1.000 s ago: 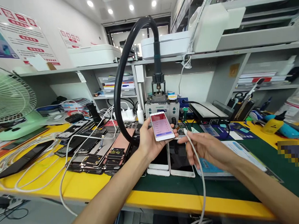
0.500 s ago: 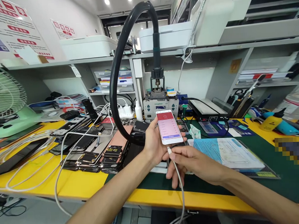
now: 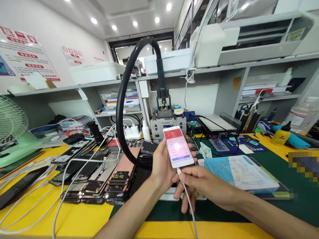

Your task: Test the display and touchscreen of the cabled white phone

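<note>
My left hand (image 3: 161,166) grips a white smartphone (image 3: 178,146) from the left side, holding it upright above the bench with its screen lit red and white. My right hand (image 3: 203,185) is just below the phone, thumb and forefinger pinched on the plug of a white cable (image 3: 190,209). The plug tip sits at the phone's bottom edge. The cable hangs down from my fingers past the yellow front edge of the bench (image 3: 179,232).
Stacks of phones and phone parts (image 3: 109,170) lie left of my hands, among loose white cables. A black hose (image 3: 127,96) arcs over to a grey station (image 3: 167,121). A green fan (image 3: 8,128) is far left. A blue-and-white sheet (image 3: 237,169) lies on the green mat (image 3: 296,207).
My right hand brought the cable plug from the right of the phone to under it, up to its bottom edge. The phone came slightly lower and closer to me.
</note>
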A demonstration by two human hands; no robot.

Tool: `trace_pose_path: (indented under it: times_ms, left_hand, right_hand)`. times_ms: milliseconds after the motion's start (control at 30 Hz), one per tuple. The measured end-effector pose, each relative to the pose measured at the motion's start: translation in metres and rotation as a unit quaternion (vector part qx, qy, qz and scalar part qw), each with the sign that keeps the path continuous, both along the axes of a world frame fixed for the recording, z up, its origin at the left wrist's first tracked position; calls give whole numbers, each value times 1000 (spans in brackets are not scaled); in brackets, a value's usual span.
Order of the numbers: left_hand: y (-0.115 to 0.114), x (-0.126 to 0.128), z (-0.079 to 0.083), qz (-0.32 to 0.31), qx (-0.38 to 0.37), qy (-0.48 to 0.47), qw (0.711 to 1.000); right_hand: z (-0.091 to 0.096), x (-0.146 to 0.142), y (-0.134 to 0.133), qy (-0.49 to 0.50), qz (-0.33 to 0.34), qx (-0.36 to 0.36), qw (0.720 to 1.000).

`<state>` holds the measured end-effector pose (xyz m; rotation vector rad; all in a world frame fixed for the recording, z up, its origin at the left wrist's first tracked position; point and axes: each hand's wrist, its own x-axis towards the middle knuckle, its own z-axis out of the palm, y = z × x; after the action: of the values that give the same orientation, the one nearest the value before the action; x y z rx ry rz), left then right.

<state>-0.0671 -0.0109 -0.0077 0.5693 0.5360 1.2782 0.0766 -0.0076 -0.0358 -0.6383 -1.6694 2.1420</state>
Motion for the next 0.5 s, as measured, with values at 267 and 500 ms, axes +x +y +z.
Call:
trace_pose_path:
  times_ms: [267,500]
  left_hand:
    - [3,-6,7,28,-14,-61,998]
    - [15,2,1,34,-39,-39,998]
  right_hand:
    - [-8,-8,-1,-29,-37,18,999]
    - [-29,-18,16,-19,-53,148,987]
